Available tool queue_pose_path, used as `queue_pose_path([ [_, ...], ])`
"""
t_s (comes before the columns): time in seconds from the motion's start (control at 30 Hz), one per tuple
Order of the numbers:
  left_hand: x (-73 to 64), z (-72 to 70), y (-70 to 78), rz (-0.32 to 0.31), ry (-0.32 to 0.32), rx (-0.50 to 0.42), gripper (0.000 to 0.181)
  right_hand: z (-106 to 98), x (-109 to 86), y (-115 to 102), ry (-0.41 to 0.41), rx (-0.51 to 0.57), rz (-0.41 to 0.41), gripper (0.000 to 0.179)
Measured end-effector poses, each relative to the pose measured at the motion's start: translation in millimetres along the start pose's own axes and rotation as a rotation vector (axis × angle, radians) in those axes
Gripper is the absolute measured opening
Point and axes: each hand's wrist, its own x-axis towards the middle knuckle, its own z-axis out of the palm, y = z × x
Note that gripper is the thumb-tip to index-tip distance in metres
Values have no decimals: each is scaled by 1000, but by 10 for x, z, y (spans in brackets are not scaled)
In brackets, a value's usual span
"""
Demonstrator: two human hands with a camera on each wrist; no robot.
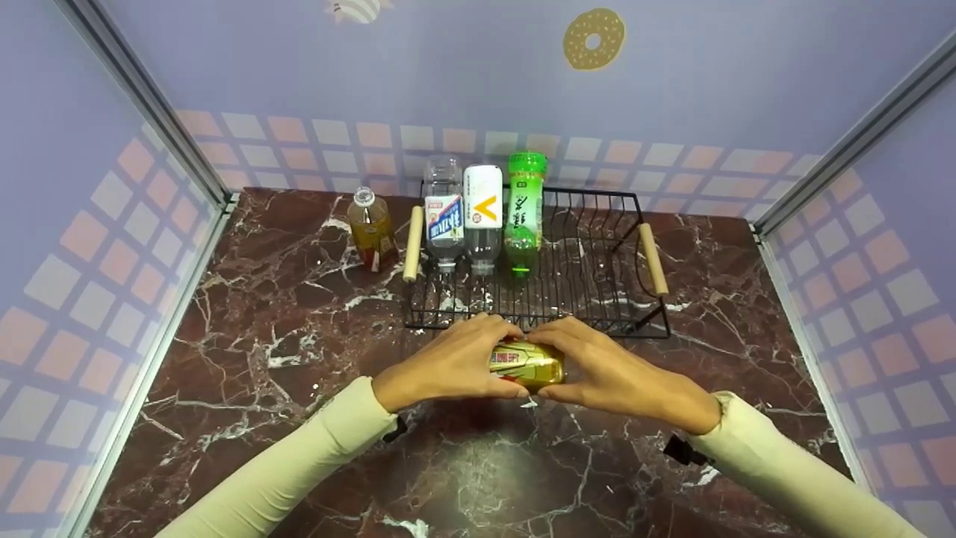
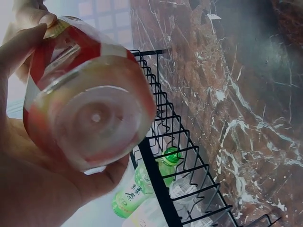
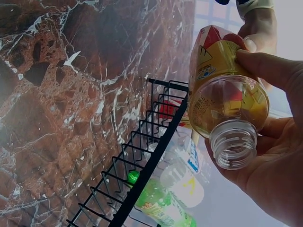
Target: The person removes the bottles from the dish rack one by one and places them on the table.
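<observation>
An uncapped clear plastic bottle with a yellow and red label lies sideways between both hands, just in front of the rack. My left hand grips its base end, and the round base faces the left wrist camera. On the neck end, my right hand holds the bottle with thumb and fingers around it. The bare threaded neck shows in the right wrist view. Behind the hands stands a black wire rack with wooden handles.
Inside the rack's left half, a blue-labelled bottle, a white-labelled bottle and a green bottle stand neck down. Another yellow-labelled bottle stands upright left of the rack. Patterned walls enclose the marbled tabletop.
</observation>
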Motion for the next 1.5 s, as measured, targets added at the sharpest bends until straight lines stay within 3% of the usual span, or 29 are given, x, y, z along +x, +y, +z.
queue_pose_path([
  [0.27,9,16,29,3,-12,66,73,32,28,2,9,43,2,65],
  [0.9,-104,-120,-66,20,9,-8,70,2,39,30,57,39,-15,66],
  [1.5,-206,-158,-156,32,18,-31,68,10,47,61,65,57,-30,69],
])
